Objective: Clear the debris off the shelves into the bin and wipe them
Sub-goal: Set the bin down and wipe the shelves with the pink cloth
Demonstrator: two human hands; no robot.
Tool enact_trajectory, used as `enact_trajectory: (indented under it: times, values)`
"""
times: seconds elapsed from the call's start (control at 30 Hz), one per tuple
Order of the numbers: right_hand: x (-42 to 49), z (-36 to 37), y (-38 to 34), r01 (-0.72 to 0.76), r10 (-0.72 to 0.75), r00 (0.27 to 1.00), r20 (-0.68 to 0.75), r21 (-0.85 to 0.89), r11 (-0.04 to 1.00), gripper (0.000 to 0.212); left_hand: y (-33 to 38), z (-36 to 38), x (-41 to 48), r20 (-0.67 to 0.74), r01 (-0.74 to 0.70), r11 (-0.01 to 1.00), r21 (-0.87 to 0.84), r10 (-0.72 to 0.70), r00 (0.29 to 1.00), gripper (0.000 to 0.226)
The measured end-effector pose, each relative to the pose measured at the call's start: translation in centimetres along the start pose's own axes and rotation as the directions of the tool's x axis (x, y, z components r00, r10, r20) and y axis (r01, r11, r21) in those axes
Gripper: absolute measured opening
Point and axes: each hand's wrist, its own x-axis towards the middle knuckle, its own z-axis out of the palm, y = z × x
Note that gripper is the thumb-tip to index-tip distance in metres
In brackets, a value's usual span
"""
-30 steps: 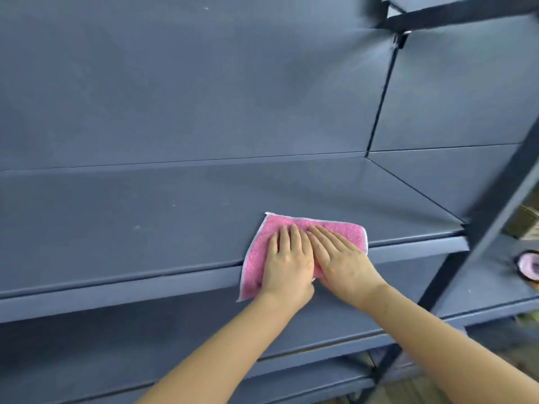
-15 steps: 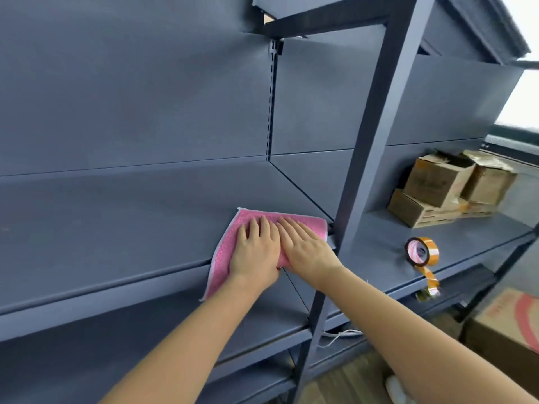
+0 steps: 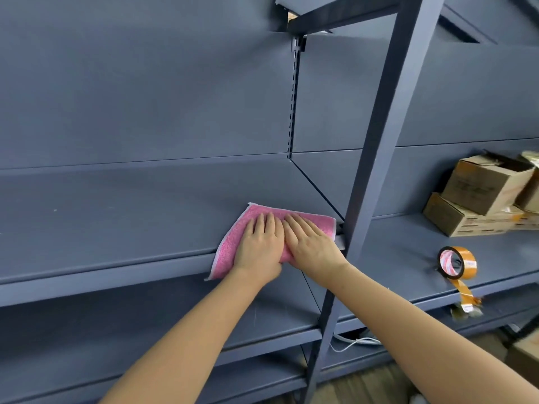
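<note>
Left hand [image 3: 259, 246], right hand [image 3: 314, 248] press cloth [image 3: 232, 249]; box [image 3: 482, 188] unreadable.

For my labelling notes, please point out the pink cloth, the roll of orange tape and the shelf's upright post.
pink cloth [image 3: 228, 252]: head view, its bare left part.
roll of orange tape [image 3: 468, 259]: head view, its orange outer band.
upright post [image 3: 379, 158]: head view, middle of its front face.
</note>
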Motion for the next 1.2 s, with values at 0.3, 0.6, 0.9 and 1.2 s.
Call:
enact_trajectory:
  times: [0.3,0.6,0.9,1.2]
  values:
    - [0.7,-0.8,2.0,0.198,-0.199,0.980,-0.023,-0.051,0.979,0.044,-1.3,-0.3,0.2,0.005,-0.126,0.987,0.096,0.126,0.992,0.071]
    - [0.5,0.0,2.2,0.203,-0.202,0.979,0.036,-0.034,0.979,0.051,-1.0,0.0,0.3,0.023,-0.145,0.982,0.117,0.143,0.989,0.066]
    - [-0.9,-1.6,3.2,0.021,-0.012,0.993,0.120,-0.073,0.997,0.055,2.5,-0.9,2.2,0.015,-0.144,0.988,0.058,0.144,0.990,0.072]
    - [-1.7,-3.2,1.8,-0.156,0.187,0.968,0.169,-0.182,0.971,0.070,4.1,-1.6,2.7,0.026,-0.125,0.992,0.034,0.124,0.992,0.067]
